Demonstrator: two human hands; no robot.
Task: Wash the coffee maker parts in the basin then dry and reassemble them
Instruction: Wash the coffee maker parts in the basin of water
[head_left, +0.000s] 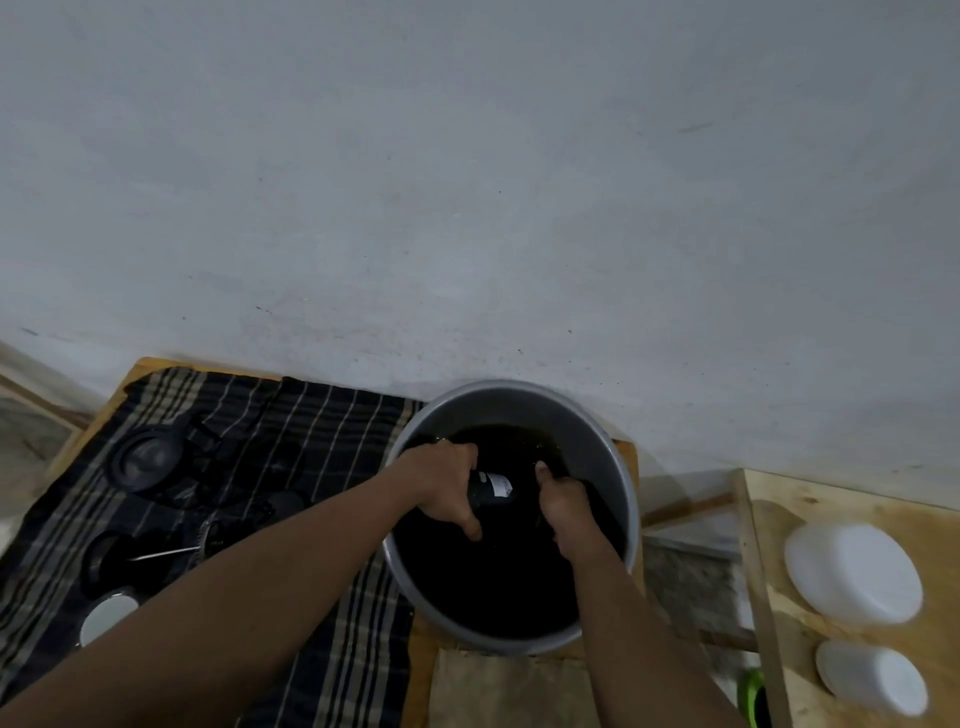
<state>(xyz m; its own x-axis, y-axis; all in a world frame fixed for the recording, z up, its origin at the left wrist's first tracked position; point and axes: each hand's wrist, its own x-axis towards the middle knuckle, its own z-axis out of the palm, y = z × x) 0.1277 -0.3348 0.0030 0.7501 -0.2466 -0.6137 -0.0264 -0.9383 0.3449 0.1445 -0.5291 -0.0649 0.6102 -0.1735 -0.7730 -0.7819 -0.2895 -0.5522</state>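
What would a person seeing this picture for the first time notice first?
In the middle, both hands reach into a round metal basin of dark water: the left hand grips a black coffee maker part with a white label, and the right hand is curled beside it. To the left, a dark checked cloth carries more black parts. At the right edge, white containers sit on a wooden shelf.

The basin (613, 457) looks like dull grey metal, smooth-walled. A woven plaid cloth (322, 415) covers the bare wooden counter (628, 452). The white tubs (852, 571) seem matt plastic. The wall (467, 182) is rough, matt plaster.
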